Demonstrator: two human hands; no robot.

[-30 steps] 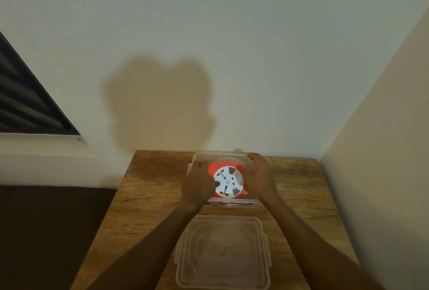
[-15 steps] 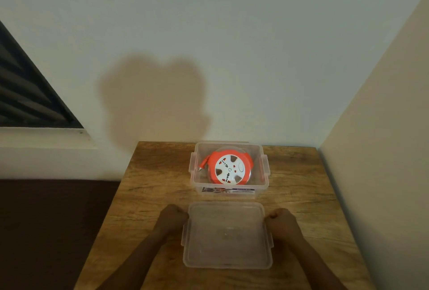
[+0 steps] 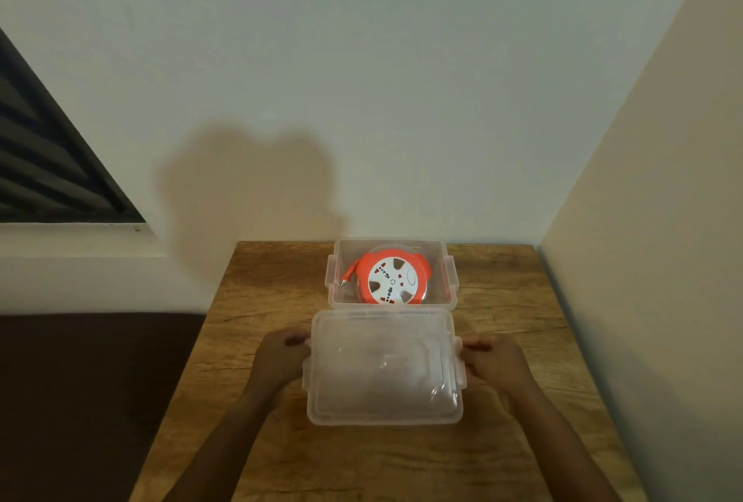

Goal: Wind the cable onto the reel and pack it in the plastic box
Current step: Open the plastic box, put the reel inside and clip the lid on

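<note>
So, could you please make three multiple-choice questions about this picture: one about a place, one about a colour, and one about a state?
1. Where is the cable reel?
A. Inside the plastic box
B. On the lid
C. On the floor

2. What colours is the reel?
A. Blue and black
B. Orange and white
C. All green

3. What is the state of the lid?
A. Snapped shut on the box
B. Leaning against the wall
C. Off the box, held at both sides

Answers:
1. A: the reel sits within the clear box walls at the far side of the wooden table.
2. B: an orange rim surrounds a white face.
3. C: the left hand and right hand each have a grip on a side edge of the lid, which is nearer the person than the open box.
</note>
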